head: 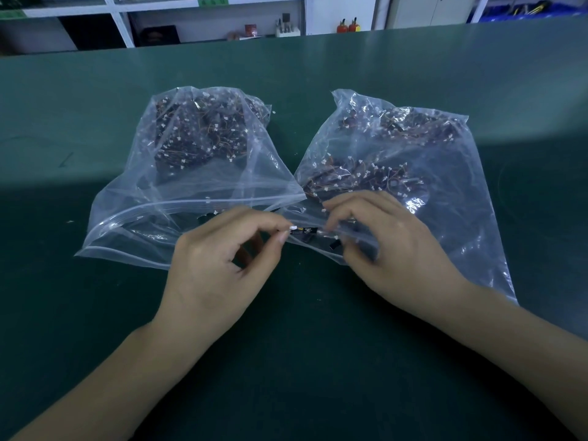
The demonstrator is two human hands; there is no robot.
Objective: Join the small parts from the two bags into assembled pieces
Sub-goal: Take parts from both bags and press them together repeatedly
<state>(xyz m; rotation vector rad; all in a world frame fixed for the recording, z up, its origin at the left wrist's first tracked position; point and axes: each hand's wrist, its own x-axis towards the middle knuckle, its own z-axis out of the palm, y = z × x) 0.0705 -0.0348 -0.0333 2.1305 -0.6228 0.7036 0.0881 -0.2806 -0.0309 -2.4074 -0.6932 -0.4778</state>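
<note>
Fingertips of both hands meet over the gap between the two bag mouths, which seems to be the reason the bags lie where they do: each opening faces the person, so either hand can reach in without turning anything. The left hand (222,262) pinches a small white connector (293,228) between thumb and forefinger, the other fingers curled loosely beneath. The right hand (381,249) pinches the far end of a small black part (308,231), thumb below and forefinger above. Connector and black part sit end to end between the two hands; whether they are already pushed home I cannot tell, as the joint is too small to read.

Just beyond the left hand lies the left bag (178,173), a clear zip pouch with its mouth slack and gaping, heaped at its far end with dark wired pieces. Just beyond the right hand lies the right bag (429,173), likewise full, its near edge running under the right hand's fingers. A few loose black pieces (334,244) rest inside that mouth, close to the thumb.

Both bags sit flat on the green worktop (95,313). Judging by the full bags, the task is far from finished.
</note>
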